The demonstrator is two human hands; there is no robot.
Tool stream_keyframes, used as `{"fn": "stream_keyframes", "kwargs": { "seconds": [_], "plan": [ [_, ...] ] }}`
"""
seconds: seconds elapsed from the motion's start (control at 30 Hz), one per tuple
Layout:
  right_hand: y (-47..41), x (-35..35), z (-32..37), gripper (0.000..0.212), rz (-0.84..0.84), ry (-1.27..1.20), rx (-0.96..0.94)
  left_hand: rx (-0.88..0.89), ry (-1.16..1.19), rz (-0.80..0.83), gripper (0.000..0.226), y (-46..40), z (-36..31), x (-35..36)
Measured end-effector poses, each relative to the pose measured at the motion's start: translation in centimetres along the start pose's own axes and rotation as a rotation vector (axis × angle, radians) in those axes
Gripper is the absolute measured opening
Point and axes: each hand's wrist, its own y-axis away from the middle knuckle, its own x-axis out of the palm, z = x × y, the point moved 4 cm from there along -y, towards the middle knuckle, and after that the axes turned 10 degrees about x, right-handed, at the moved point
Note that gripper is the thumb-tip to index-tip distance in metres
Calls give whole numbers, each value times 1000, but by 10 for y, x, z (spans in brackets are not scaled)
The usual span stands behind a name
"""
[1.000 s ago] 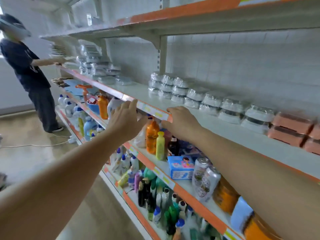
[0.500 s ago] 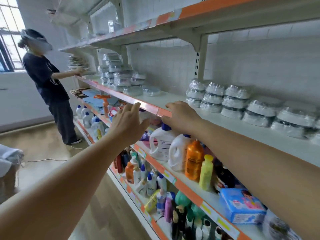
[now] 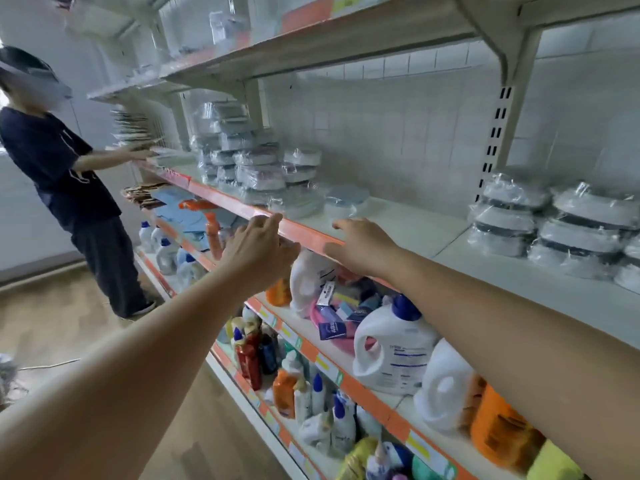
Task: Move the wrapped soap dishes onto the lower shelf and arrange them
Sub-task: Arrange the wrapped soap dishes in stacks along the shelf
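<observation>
Plastic-wrapped soap dishes stand in stacks on a white shelf (image 3: 408,230) with an orange front strip. One group (image 3: 256,168) is piled to the left, with a flat wrapped dish (image 3: 346,199) at its right end. Another group (image 3: 554,220) sits to the right. My left hand (image 3: 258,247) hovers in front of the orange strip, fingers loosely extended, holding nothing. My right hand (image 3: 363,242) reaches over the shelf edge between the two groups, fingers straight, empty.
A person in dark clothes (image 3: 62,174) stands at the far left handling items on the same shelf. Below are white detergent jugs (image 3: 394,348), orange bottles (image 3: 498,427) and several small bottles. An upper shelf (image 3: 346,36) overhangs above. Wooden floor lies to the left.
The view has swung left along the shelf. Both hands slid left with it along the shelf's front edge, and the right hand's fingers have straightened out over the shelf surface.
</observation>
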Motion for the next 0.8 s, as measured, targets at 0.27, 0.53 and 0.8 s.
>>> {"fn": "stream_keyframes", "kwargs": {
  "seconds": [0.27,0.53,0.8],
  "plan": [
    [-115,37,27,54,-68,-36,173,164,8,105,64,-123,93,39],
    [-205,47,8,47,-159,59,311,272,29,171,66,-230,120,82],
    [-290,68,-22,63,-148,103,387,338,-119,227,60,-299,126,125]
  ]
}}
